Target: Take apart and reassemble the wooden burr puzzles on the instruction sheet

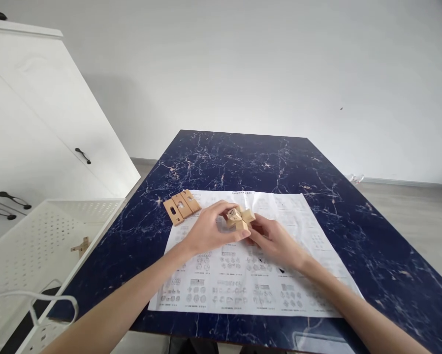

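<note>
A light wooden interlocking puzzle (242,216) is held above a printed instruction sheet (221,295). From its left side, my left hand (209,226) grips it with the thumb along the lower front and the fingers behind. My right hand (272,238) closes on the puzzle's right and lower side, its fingertips partly hidden. Markings show on one of the block ends. To the left, three flat wooden pieces with cut-outs (182,206) lie side by side, overlapping the sheet's upper left corner. Numbers are written on them.
Dark blue marbled table (236,157) under everything. A white perforated bin (58,221) stands at the left, with a small wooden cross-shaped piece (81,247) and a white cable (32,295) in it. White cabinet (58,118) behind the bin; pale wall beyond the table.
</note>
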### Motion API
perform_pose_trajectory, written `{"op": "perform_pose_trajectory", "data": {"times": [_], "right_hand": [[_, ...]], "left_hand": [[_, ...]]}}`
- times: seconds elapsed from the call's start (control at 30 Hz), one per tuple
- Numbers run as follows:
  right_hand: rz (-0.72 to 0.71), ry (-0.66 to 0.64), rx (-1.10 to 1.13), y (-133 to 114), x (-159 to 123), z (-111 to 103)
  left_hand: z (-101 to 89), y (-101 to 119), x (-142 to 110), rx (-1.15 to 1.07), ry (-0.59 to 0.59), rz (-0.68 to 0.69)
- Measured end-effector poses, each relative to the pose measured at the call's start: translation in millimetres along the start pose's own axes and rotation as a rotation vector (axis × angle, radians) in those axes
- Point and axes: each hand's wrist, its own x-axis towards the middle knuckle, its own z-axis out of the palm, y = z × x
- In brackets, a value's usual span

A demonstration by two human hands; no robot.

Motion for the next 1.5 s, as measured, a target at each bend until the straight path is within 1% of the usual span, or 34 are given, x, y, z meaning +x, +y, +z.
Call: {"op": "perform_pose_trajectory", "data": {"times": [0.07,0.13,0.3,0.37,0.4,0.43,0.47,0.57,0.6,0.63,0.73,0.83,1.0,1.17,1.33,1.43,1.5], "right_hand": [[-0.009,0.048,-0.088,-0.1,-1.4,1.1],[-0.043,0.128,-0.159,-0.4,-2.8,3.3],[-0.119,0.311,-0.318,-0.3,-6.9,10.5],[-0.119,0.398,-0.354,-0.2,-8.5,10.2],[-0.111,0.421,-0.343,-0.4,-9.0,8.6],[-0.098,0.409,-0.307,-1.0,-9.1,6.1],[-0.084,0.358,-0.251,-1.8,-9.0,2.7],[-0.079,0.103,-0.063,-4.8,-7.0,-8.6],[-0.079,0.043,-0.022,-5.4,-6.3,-11.3],[-0.075,0.014,0.008,-5.5,-5.6,-13.2],[-0.033,0.048,0.081,-3.0,-4.5,-13.2],[-0.003,0.085,0.148,1.7,-4.3,-9.8],[0.014,0.13,0.137,3.1,-4.6,-7.8],[-0.009,0.174,0.135,1.1,-6.2,-5.1],[-0.01,0.212,0.067,1.6,-9.4,-0.2],[0.004,0.191,0.092,1.8,-9.3,1.3],[0.024,0.155,0.143,1.5,-7.7,1.7]], "left_hand": [[2.2,1.5,1.0,-0.015,0.01,0.008],[5.0,3.1,1.4,-0.017,0.035,-0.002],[15.8,7.1,-1.5,0.044,0.136,-0.028],[19.1,8.8,-3.3,0.064,0.172,-0.038],[19.7,9.5,-3.9,0.061,0.18,-0.038],[19.7,10.0,-4.4,0.047,0.182,-0.033],[18.9,10.2,-4.6,0.027,0.175,-0.025],[14.2,9.3,-4.3,-0.013,0.141,0.003],[12.6,8.9,-4.2,-0.01,0.134,0.013],[11.4,8.5,-4.0,-0.005,0.128,0.023],[9.8,9.1,-4.0,-0.007,0.127,0.051],[9.8,11.9,-4.2,-0.032,0.129,0.046],[9.3,15.3,-3.8,-0.053,0.104,0.009],[8.7,12.7,-3.7,-0.076,0.049,-0.076],[7.9,8.5,-5.9,-0.146,-0.008,-0.141],[6.2,6.8,-6.9,-0.186,-0.064,-0.195],[4.5,6.3,-6.8,-0.21,-0.12,-0.242]]}}
